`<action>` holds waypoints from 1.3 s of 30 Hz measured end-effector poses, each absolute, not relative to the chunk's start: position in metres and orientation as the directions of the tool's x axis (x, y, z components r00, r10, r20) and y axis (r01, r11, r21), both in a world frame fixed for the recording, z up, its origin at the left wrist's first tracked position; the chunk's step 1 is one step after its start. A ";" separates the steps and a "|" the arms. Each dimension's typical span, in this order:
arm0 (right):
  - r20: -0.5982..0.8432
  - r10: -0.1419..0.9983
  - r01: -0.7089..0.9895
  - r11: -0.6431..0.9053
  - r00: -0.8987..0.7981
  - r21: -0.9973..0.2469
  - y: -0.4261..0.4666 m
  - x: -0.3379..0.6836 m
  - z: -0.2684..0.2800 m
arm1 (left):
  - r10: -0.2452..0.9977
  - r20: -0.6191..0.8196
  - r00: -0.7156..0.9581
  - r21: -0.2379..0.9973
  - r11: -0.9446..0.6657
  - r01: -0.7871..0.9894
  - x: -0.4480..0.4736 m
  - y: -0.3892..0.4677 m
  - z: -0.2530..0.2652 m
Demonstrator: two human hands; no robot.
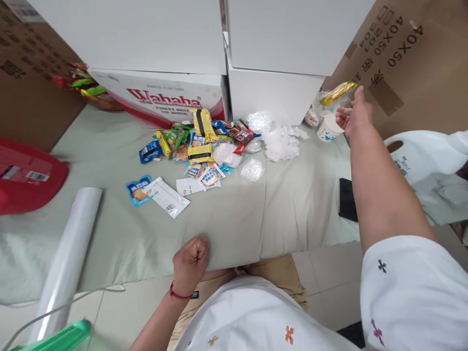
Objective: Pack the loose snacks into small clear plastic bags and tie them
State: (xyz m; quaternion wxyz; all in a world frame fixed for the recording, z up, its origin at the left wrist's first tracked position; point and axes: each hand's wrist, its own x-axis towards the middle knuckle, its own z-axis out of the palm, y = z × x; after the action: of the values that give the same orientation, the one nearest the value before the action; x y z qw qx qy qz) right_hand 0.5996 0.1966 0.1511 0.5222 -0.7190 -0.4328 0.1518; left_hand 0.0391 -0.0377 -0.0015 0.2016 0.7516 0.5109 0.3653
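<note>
My left hand [190,261], with a red cord at its wrist, is closed in a fist on the front edge of the cloth-covered table. Nothing shows in it. Out at the far right is my right hand [355,116], its fingers partly spread beside a white paper cup [328,129]. A shiny gold-wrapped packet [337,94] lies just past its fingertips, above the cup; whether they touch is unclear. In the middle sits a heap of wrapped snacks, with yellow packets [201,153], a red-brown packet [243,135] and clear crinkled packets [281,141].
White boxes [276,90] and a Wahaba carton [161,100] stand along the back. A cardboard sheet [413,73] and a white jug [427,151] are to the right. To the left are a red container [29,180] and a long plastic roll [71,248]. Flat packets [166,196] lie before the heap.
</note>
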 end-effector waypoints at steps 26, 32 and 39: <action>-0.249 0.936 -0.040 -0.247 0.249 -0.968 -0.017 0.290 0.035 | 0.975 -0.117 0.190 0.987 0.094 0.128 0.083 -0.042 0.025; -0.416 0.876 -0.357 -0.317 0.245 -0.878 -0.077 0.280 0.023 | 0.912 -0.281 0.300 0.941 0.323 -0.100 0.119 -0.019 0.016; -0.422 0.844 -0.576 -0.173 0.332 -0.799 -0.090 0.338 0.045 | 0.886 -0.228 0.404 0.886 0.361 -0.292 0.144 0.013 0.053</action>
State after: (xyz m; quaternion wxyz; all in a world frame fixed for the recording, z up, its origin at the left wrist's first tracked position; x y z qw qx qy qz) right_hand 0.3376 -0.0896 0.0450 0.6301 -0.5185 -0.1290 0.5634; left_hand 0.1439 0.0128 0.0525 0.7366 0.3995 0.3717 0.3996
